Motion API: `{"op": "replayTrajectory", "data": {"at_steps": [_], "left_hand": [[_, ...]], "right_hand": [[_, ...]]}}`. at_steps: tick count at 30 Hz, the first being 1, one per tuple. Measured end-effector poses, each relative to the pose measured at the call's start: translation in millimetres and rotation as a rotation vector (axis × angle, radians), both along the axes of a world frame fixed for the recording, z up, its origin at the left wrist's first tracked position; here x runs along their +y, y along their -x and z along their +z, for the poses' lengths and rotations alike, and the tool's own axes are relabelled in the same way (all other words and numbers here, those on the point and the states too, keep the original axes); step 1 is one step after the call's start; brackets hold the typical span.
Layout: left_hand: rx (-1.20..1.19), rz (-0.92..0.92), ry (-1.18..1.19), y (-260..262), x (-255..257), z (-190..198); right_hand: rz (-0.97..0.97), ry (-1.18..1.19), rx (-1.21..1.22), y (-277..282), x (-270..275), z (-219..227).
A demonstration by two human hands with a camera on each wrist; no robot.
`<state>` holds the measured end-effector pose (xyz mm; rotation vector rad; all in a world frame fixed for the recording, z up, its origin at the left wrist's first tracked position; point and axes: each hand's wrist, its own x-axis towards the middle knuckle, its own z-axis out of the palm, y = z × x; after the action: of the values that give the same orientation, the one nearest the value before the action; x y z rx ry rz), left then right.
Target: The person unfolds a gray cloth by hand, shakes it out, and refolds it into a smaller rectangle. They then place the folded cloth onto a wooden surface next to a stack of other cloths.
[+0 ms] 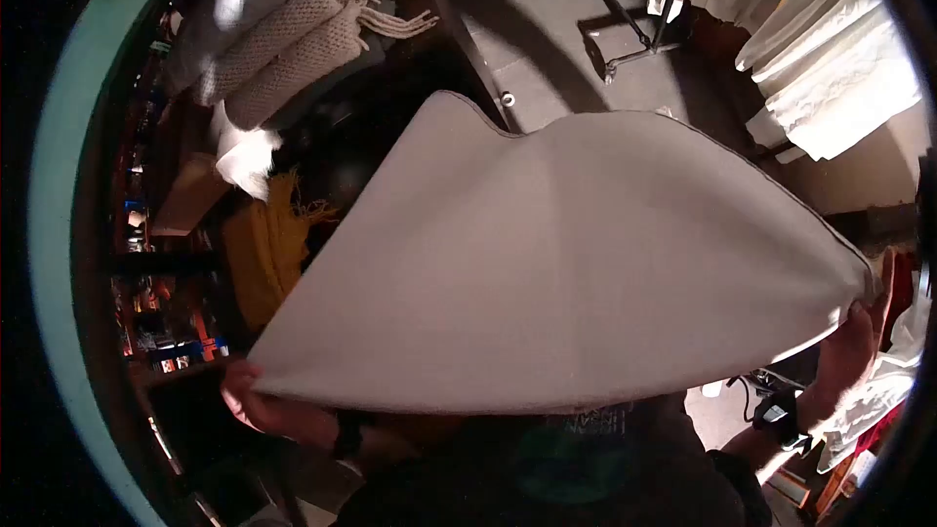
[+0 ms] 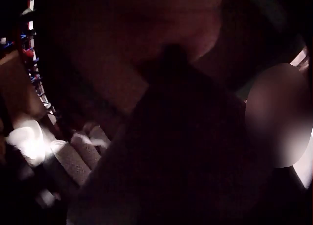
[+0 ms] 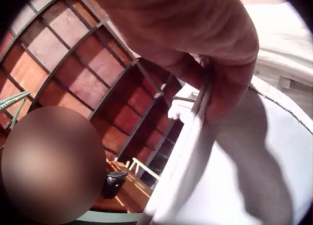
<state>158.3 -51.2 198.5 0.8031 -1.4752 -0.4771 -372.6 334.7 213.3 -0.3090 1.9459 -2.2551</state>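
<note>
A wide, pale grey cloth (image 1: pixel 547 263) is spread taut in front of the person's body, its far edge dipping in a notch near the middle. At its near left corner the left hand (image 1: pixel 244 395) pinches the fabric. Across on the far right, the right hand (image 1: pixel 851 346) grips the other corner. Up close in the right wrist view, the thumb and fingers of the right hand (image 3: pixel 195 34) pinch the edge of the cloth (image 3: pixel 259 151), which hangs down lit brightly. The left wrist view is very dark, with the cloth (image 2: pixel 171 151) a shadowed shape below the hand.
Rolled knitted blankets (image 1: pixel 293 49) with fringes lie at the upper left, above a mustard fringed textile (image 1: pixel 264 263). White garments (image 1: pixel 830 68) hang at the upper right beside a dark metal rack leg (image 1: pixel 625 59) on the grey floor (image 1: pixel 537 29).
</note>
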Motion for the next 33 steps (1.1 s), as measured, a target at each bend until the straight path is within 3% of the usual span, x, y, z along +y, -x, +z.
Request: {"op": "replayTrajectory", "data": {"at_steps": [2, 4, 5, 6, 8, 9, 11, 15, 17, 19, 20, 21, 22, 24, 28, 30, 33], "left_hand": [[-0.047, -0.17, -0.05, -31, 11, 7], [-0.115, -0.51, -0.279, -24, 26, 34], [-0.117, -0.493, -0.282, -32, 27, 38], [-0.227, -0.671, -0.323, -44, 20, 45], [-0.342, -0.845, -0.356, -74, 3, 53], [-0.399, -1.043, -0.426, -81, -4, 53], [-0.462, -1.248, -0.495, -97, -15, 57], [-0.357, -1.791, -1.1, -102, -36, 45], [-0.209, -1.38, -0.407, -42, -8, 42], [-0.138, -1.469, -0.427, -29, -19, 41], [-0.069, -1.551, -0.447, -26, -23, 41], [-0.067, -1.559, -0.445, -50, -39, 30], [-0.164, -1.741, -0.5, -95, -67, 10], [-0.262, -1.925, -0.553, -110, -81, 1], [-0.039, -1.566, -0.555, -3, -53, 30], [0.022, -1.483, -0.551, 7, -53, 25], [0.207, -1.706, -0.329, 6, -62, -18]], "right_hand": [[0.046, 0.005, -0.134, -5, 9, -13], [0.11, -0.056, -0.174, 3, 15, -18], [0.132, -0.059, -0.185, 7, 16, -19], [0.131, -0.043, -0.191, 10, 18, -23], [0.132, -0.017, -0.196, 13, 21, -28], [0.071, -0.004, -0.198, 14, 24, -30], [-0.063, 0.02, -0.202, 13, 35, -34], [-0.021, 0.033, -0.226, 28, 91, -54], [-0.071, 0.04, -0.212, 22, 85, -50], [-0.12, 0.049, -0.198, 17, 77, -49], [-0.15, -0.074, -0.081, 15, 73, -51], [-0.166, -0.137, -0.021, 16, 72, -50], [-0.186, -0.199, 0.038, 17, 71, -48], [-0.054, 0.061, -0.187, 26, 75, -42], [-0.17, -0.101, -0.008, 43, 77, -49], [-0.231, 0.086, -0.067, 50, 76, -38], [-0.175, 0.135, -0.029, 73, 103, -32]]}}
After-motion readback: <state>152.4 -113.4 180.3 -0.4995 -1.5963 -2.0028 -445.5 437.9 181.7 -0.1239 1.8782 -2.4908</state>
